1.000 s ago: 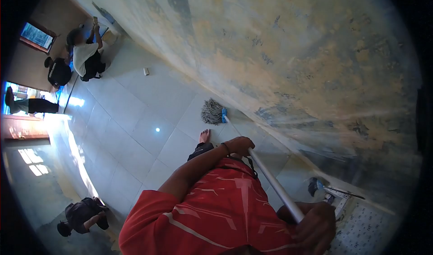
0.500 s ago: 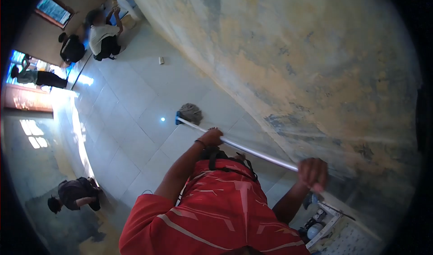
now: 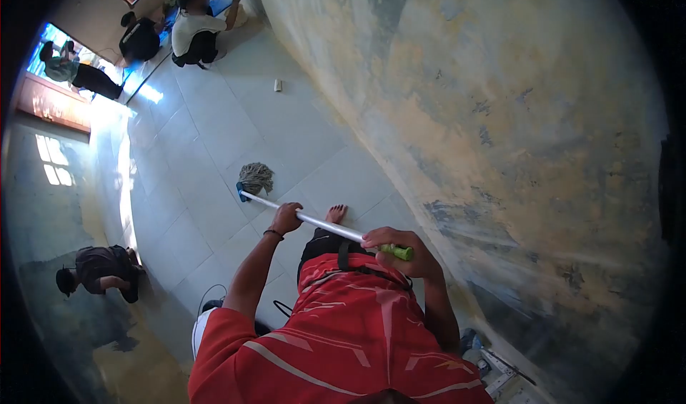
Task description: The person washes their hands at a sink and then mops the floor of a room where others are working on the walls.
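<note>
Both my hands are on a mop (image 3: pixel 330 227) with a pale metal handle and a green grip end. My left hand (image 3: pixel 288 218), with a dark band at the wrist, is wrapped round the handle toward the mop head. Close to the green end, my right hand (image 3: pixel 407 252) holds the upper handle, its fingers over the top. The grey string mop head (image 3: pixel 256 178), joined by a blue socket, lies on the tiled floor (image 3: pixel 214 190) ahead and left of my bare foot (image 3: pixel 336 213).
A patchy, peeling wall (image 3: pixel 457 118) runs along my right. A small pale block (image 3: pixel 278 85) lies on the floor ahead. One person (image 3: pixel 107 270) crouches by the left wall; several others, including one in a white shirt (image 3: pixel 196 32), are at the far end. White items (image 3: pixel 496 375) stand behind right.
The mop head has shifted left across the floor. My right hand has come inward and up toward my body, showing the green grip end. My left hand has moved left, and the view has turned.
</note>
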The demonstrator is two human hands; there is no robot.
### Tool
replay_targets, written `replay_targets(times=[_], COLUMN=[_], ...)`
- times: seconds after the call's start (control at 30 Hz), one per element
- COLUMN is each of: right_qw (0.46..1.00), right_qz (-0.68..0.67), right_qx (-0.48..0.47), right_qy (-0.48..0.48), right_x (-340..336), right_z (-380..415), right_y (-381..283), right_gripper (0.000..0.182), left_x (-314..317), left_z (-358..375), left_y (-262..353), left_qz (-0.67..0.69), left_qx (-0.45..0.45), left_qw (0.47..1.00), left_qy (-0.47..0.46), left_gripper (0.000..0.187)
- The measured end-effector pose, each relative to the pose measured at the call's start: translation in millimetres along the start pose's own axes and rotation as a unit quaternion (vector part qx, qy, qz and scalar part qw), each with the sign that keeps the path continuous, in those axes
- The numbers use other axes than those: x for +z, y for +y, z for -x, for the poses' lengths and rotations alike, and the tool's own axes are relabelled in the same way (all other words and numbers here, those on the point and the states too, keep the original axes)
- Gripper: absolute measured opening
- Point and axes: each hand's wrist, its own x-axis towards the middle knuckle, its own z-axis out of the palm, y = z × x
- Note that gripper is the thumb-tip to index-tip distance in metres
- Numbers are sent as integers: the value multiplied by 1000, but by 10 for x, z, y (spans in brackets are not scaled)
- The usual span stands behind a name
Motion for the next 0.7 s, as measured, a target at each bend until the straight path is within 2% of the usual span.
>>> replay_targets(times=[0.07,0.1,0.13,0.17,0.2,0.27,0.33,0.4,0.47,0.5,0.6,0.63,0.7], right_qw=[993,993,991,986,986,958,912,913,880,873,831,807,799], right_qz=[51,52,45,38,38,93,93,52,14,-15,-87,-112,-108], right_qx=[-86,-86,-90,-94,-95,-186,-264,-276,-368,-394,-499,-526,-534], right_qy=[57,55,93,131,133,199,298,297,300,287,230,243,255], right_x=[-31,-43,-61,-86,-135,-211,-158,-173,-141,-101,52,171,373], right_z=[33,69,123,177,256,454,609,930,1205,1349,1761,1879,2108], right_y=[-76,-176,-311,-421,-478,-578,-729,-946,-1063,-1135,-1312,-1383,-1483], right_gripper=[20,20,16,17,17,29,43,42,30,28,22,20,18], left_x=[28,35,-4,-40,-118,-47,-3,84,-215,247,339,449,643], left_z=[-81,-125,-163,-205,-236,-328,-398,-409,-322,-384,-258,-197,-14], left_y=[127,206,373,556,783,1109,1482,1835,2458,2369,2954,3107,3354], left_qz=[38,74,87,101,115,151,171,129,80,139,125,121,102], left_qx=[19,40,79,55,81,126,153,158,197,261,318,327,412], left_qw=[999,996,993,993,989,977,965,960,949,919,866,859,808], left_qy=[-2,-7,3,-39,-47,-78,-125,-194,-232,-261,-366,-376,-408], left_gripper=[22,19,18,19,21,22,22,23,21,23,30,30,23])
